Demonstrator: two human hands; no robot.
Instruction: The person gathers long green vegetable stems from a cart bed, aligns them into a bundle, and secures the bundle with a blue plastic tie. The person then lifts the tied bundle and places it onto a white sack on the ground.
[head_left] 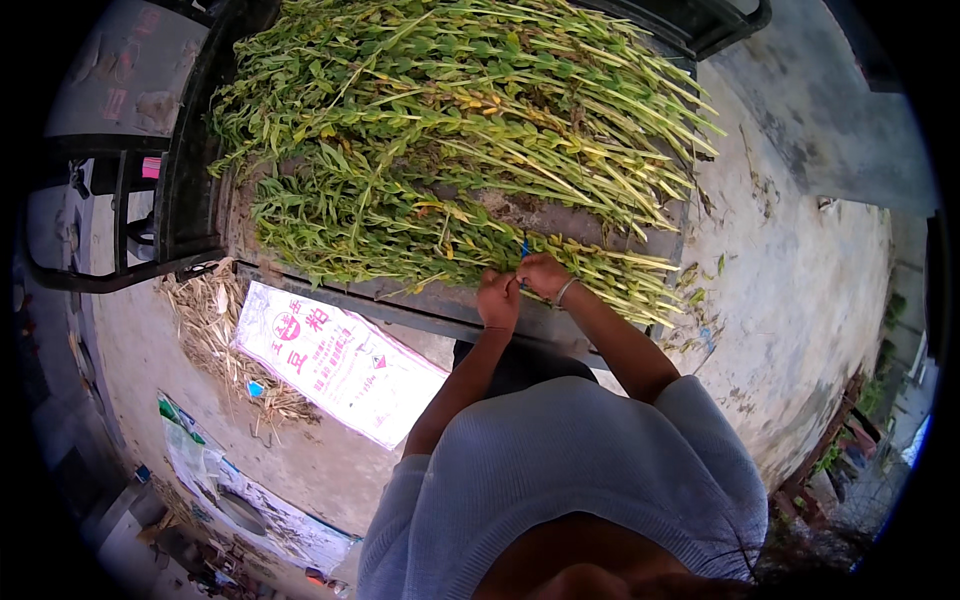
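My left hand and my right hand meet at the near edge of a bundle of leafy green stalks. Both hands are closed, with fingertips pinched close together. A thin blue strip runs from between them up over the bundle. The right fingers grip it, and the left fingers appear to pinch it too, though its lower end is hidden. The bundle lies crosswise, leafy tops left and bare pale stems right. Behind it spreads a bigger heap of similar stalks, some leaves yellowing.
The stalks rest on a dark cart bed with black metal rails at left. A white sack with pink print lies on the concrete floor, beside dry straw-like litter. Fallen leaves dot the floor at right.
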